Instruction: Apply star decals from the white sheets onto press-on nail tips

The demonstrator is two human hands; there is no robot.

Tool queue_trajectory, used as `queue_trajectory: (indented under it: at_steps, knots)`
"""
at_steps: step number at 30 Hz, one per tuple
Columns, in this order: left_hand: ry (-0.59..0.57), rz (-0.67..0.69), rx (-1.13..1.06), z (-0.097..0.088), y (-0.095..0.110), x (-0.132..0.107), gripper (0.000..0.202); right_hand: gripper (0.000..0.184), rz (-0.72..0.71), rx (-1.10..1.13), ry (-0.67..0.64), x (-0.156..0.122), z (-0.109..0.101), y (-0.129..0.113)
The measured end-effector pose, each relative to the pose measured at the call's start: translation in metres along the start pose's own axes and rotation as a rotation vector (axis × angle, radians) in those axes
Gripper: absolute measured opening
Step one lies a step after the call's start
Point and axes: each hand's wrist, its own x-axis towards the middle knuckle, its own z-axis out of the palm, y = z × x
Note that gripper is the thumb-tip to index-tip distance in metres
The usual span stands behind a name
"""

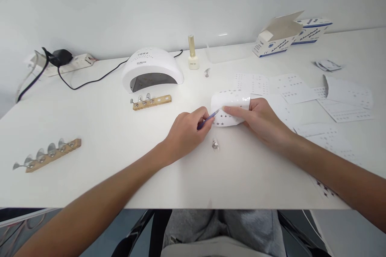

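Picking at a small star with thin purple tweezers (208, 119) pinched in the left hand (187, 132), the person grips the curled, glossy white sticker sheet (230, 106) at mid-table in the right hand (262, 122), so lifting it cleanly probably needs a light touch, a shiny metal nail tip (215, 144) lying just below.
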Motion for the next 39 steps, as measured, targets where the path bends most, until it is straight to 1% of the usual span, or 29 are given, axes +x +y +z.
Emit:
queue_trajectory:
  at_steps: [4,13,23,30,35,39]
  knots:
    - [-0.005,-0.006,-0.006,0.000,0.001,0.000,0.025,0.032,0.002,0.012,-0.003,-0.001,0.000,0.000]
    - [-0.006,-0.003,-0.002,0.000,-0.001,0.000,0.025,0.032,0.003,-0.053,0.028,-0.002,0.001,-0.001]
    - [0.004,-0.049,0.012,-0.003,0.006,-0.001,0.023,0.028,-0.042,-0.091,0.092,0.000,0.004,-0.001]
    - [-0.026,-0.095,0.040,-0.008,0.010,0.002,0.022,0.027,-0.076,-0.107,0.104,0.001,0.003,0.002]
    - [-0.043,-0.056,-0.035,-0.013,0.011,0.001,0.029,0.029,-0.096,-0.129,0.104,0.001,0.003,0.003]
    - [-0.036,-0.068,-0.075,-0.012,0.010,0.001,0.024,0.030,-0.089,-0.137,0.115,-0.001,0.003,0.001]
